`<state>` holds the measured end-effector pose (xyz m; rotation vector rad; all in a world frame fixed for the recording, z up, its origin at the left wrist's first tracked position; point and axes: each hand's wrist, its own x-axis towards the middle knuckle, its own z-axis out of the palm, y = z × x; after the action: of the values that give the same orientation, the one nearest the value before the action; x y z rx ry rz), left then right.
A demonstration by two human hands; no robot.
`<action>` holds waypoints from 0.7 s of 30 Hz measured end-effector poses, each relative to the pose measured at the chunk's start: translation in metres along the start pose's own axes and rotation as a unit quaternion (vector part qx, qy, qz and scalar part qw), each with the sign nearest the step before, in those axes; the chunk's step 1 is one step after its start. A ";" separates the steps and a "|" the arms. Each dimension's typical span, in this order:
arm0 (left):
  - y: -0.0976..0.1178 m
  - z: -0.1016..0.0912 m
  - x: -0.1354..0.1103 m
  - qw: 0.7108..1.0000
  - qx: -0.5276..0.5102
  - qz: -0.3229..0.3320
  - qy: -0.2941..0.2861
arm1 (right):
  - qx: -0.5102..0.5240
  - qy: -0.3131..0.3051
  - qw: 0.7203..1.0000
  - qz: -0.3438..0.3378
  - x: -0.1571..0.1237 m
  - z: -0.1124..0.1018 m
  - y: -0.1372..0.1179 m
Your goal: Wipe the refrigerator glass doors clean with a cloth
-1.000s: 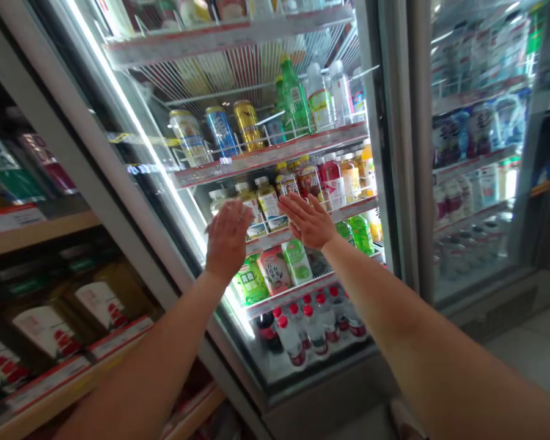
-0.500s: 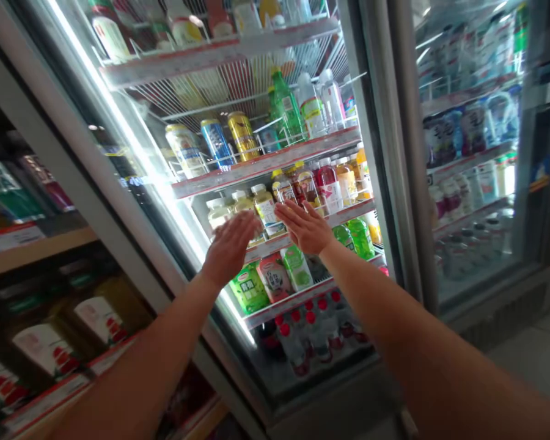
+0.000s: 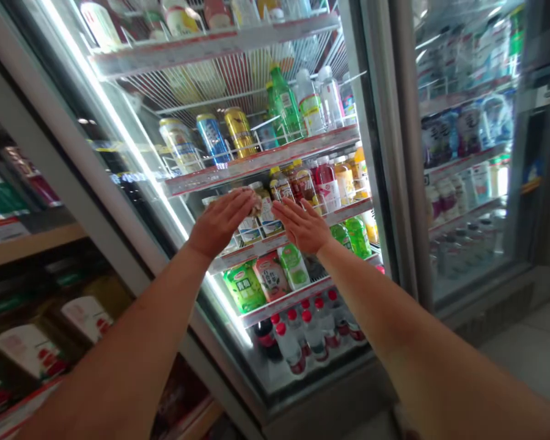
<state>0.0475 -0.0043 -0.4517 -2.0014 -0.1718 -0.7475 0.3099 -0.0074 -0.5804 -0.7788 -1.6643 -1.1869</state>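
Note:
Both my arms reach toward a lit drinks fridge (image 3: pixel 119 131). My left hand (image 3: pixel 220 221) is open, fingers flat and together, in front of the small bottles (image 3: pixel 260 214) on the middle shelf. My right hand (image 3: pixel 303 225) is open too, fingers stretched out, close beside the left one and holding nothing. Whether either palm touches the glass I cannot tell. Just below the hands stand green and red cartons (image 3: pixel 266 278).
Cans (image 3: pixel 213 137) and green bottles (image 3: pixel 282 104) fill the shelf above; red-capped bottles (image 3: pixel 302 333) stand at the bottom. A second fridge door (image 3: pixel 467 153) is to the right. Wooden shelves (image 3: pixel 32 244) with boxed goods are on the left.
My left hand has moved up and to the right, closer to my right hand. The view has shifted slightly to the left.

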 end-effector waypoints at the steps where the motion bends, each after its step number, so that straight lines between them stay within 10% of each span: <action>1: -0.005 -0.003 0.003 1.000 0.000 -0.008 0.000 | -0.002 -0.001 1.000 0.001 0.000 0.000 0.000; 5: -0.014 -0.006 0.009 0.992 0.046 -0.089 0.072 | 0.000 -0.017 1.000 0.006 -0.001 0.001 0.001; 12: 0.002 -0.012 -0.006 0.996 0.016 0.078 -0.035 | 0.012 -0.046 0.999 0.016 -0.001 0.000 0.001; 17: -0.022 -0.019 0.002 0.987 0.088 -0.112 0.078 | -0.008 -0.013 1.000 0.005 -0.001 0.000 0.000; 21: 0.003 -0.008 -0.010 0.998 0.058 0.015 0.004 | -0.002 -0.027 1.000 0.008 -0.001 0.001 0.000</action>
<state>0.0374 -0.0107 -0.4565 -1.8873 -0.1766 -0.7110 0.3103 -0.0066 -0.5811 -0.8321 -1.6969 -1.1688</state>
